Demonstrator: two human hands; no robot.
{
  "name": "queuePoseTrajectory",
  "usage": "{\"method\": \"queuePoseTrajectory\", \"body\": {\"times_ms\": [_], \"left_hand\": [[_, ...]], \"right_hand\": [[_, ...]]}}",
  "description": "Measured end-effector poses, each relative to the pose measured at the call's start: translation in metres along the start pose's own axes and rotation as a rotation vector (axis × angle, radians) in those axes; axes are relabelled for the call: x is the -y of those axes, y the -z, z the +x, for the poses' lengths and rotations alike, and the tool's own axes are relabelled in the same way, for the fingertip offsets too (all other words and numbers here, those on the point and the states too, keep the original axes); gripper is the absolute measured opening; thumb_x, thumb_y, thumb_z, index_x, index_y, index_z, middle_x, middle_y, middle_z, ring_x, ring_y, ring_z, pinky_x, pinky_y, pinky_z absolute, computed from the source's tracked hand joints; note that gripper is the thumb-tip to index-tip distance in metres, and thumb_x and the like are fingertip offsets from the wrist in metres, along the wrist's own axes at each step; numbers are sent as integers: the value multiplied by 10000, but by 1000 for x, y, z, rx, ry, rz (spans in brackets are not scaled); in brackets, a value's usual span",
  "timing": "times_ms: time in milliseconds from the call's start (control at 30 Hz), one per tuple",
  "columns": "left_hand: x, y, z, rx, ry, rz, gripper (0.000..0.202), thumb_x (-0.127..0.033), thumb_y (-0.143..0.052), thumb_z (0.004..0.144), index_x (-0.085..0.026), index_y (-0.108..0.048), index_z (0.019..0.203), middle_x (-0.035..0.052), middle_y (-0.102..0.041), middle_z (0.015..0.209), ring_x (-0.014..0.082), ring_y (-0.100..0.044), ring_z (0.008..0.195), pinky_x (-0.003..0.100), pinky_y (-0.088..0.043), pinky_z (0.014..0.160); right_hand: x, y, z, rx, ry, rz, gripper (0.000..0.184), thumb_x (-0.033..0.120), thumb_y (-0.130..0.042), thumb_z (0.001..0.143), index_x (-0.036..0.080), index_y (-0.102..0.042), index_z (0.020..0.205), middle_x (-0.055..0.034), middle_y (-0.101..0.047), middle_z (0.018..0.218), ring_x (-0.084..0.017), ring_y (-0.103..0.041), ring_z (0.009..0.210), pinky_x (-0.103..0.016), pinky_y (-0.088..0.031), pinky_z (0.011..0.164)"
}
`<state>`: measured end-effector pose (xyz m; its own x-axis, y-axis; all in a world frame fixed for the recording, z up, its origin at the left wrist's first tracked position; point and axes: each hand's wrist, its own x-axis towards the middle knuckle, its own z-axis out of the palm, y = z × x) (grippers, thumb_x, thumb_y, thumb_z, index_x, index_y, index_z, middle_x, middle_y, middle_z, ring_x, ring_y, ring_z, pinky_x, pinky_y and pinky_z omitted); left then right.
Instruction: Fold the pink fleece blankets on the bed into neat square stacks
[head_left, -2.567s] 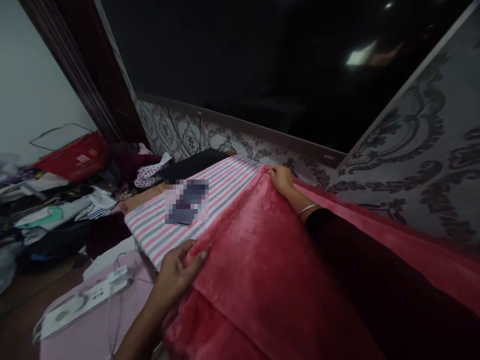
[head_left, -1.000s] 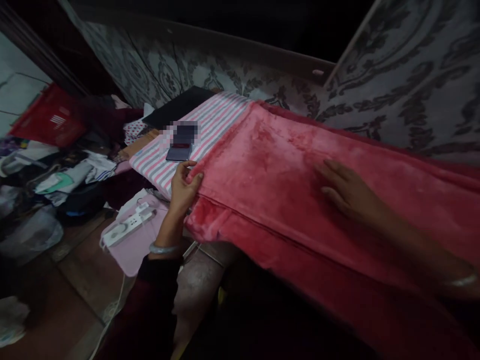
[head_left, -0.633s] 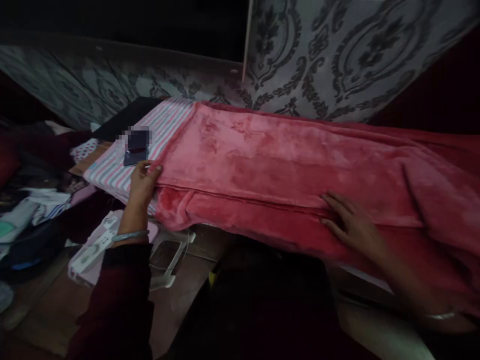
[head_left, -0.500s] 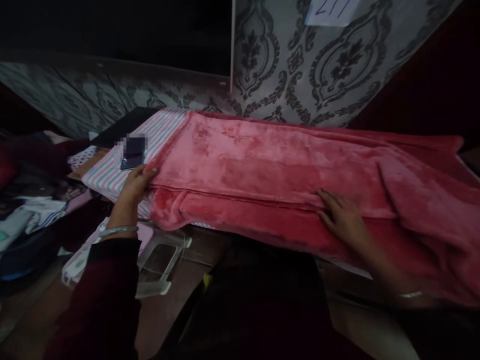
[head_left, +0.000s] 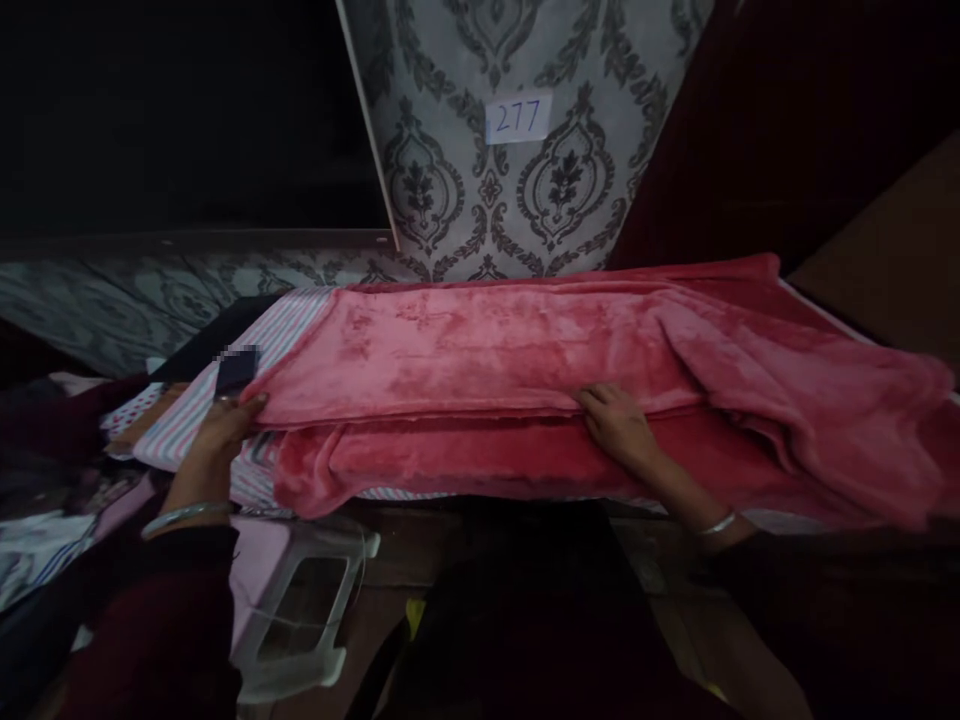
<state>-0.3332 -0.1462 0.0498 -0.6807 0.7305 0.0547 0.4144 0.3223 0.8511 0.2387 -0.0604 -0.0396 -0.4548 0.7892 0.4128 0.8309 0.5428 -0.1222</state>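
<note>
A plush red-pink blanket (head_left: 465, 350) lies partly folded along a long surface, its right end bunched up. My left hand (head_left: 225, 425) pinches the near left corner of the blanket's upper layer. Farther right, my right hand (head_left: 619, 425) grips the front edge of that same layer, thumb tucked beneath it. Below this edge the blanket's lower layer shows, hanging over the front. A striped cloth (head_left: 176, 425) covers the surface under the blanket. Just beyond my left hand rests a dark phone (head_left: 236, 372), partly blurred out.
A pink and white plastic stool (head_left: 300, 600) stands below the surface's front. Piled clothes (head_left: 45, 545) lie at the far left. Behind are a large dark screen (head_left: 187, 120) and a patterned wall (head_left: 420, 180) bearing a paper marked 277 (head_left: 517, 118).
My view has swung right and up. Both hands keep hold of the blanket's upper layer, and its front left corner now reaches farther left, closer to the phone.
</note>
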Motion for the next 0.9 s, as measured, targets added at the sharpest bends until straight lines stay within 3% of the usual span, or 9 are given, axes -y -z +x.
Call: {"method": "queuePoseTrajectory", "body": {"times_ms": [100,167,267,300,433,500,567,667,900], "left_hand": [[-1,2,0,56,186,75,296,-419,-731,789,-168,-588,728,-14,-607,608,173,-587,639,317,-519,642],[-8,-1,-2,-57,143,329,179,-325,-690,779,-167,-606,774,30,-644,750,236,-630,805,386,-535,783],[-27,-32,-21,-275,-254,682,261,-308,-607,822,-133,-663,1006,155,-654,1094,350,-583,1120,530,-467,998],[-36,-52,-33,-249,-428,679,301,-322,-565,862,-121,-664,1064,180,-646,1148,355,-567,1149,549,-449,1023],[-76,-161,-102,455,-1091,503,222,-233,-462,958,-167,-672,990,124,-678,1051,253,-592,1053,413,-474,995],[-94,-209,-133,565,-1244,519,218,-238,-466,990,-178,-673,1021,121,-664,1075,245,-587,1023,391,-484,927],[-106,-240,-151,587,-1293,589,244,-195,-432,1005,-163,-672,1039,125,-659,1076,250,-581,1019,402,-478,918],[-108,-254,-155,646,-1280,635,293,-115,-392,996,-138,-676,1061,124,-668,1078,240,-584,1031,397,-481,940],[-109,-244,-143,751,-1228,616,287,-116,-436,953,-144,-711,1029,129,-688,1056,239,-612,1008,394,-513,929]], "right_hand": [[-3,-6,-8,-36,-10,118,377,218,-480,968,195,-702,1273,-127,-712,1126,-285,-637,1048,-434,-532,938],[-9,-7,-13,-103,-22,188,360,295,-468,1009,202,-687,1278,-123,-718,1132,-284,-649,1048,-451,-542,934],[-15,-2,-18,-167,1,185,322,311,-486,1007,203,-693,1229,-132,-715,1150,-297,-649,1064,-480,-542,938],[-16,0,-18,-170,19,165,306,294,-500,996,199,-693,1214,-136,-709,1166,-301,-644,1076,-485,-538,944],[-15,4,-16,-121,87,100,297,169,-483,961,188,-694,1168,-141,-697,1150,-285,-630,1056,-456,-535,927],[-13,4,-14,-105,93,80,312,123,-454,958,190,-705,1132,-133,-703,1096,-272,-630,1015,-428,-536,895],[-13,2,-13,-126,74,74,315,114,-433,972,188,-711,1102,-126,-708,1040,-262,-632,975,-403,-535,862],[-13,-1,-16,-177,46,90,297,140,-427,996,185,-708,1080,-120,-710,1008,-255,-633,950,-391,-532,852],[-5,5,-13,-125,48,172,255,296,-526,997,183,-721,1114,-134,-714,1087,-276,-640,1010,-438,-525,918]]}}
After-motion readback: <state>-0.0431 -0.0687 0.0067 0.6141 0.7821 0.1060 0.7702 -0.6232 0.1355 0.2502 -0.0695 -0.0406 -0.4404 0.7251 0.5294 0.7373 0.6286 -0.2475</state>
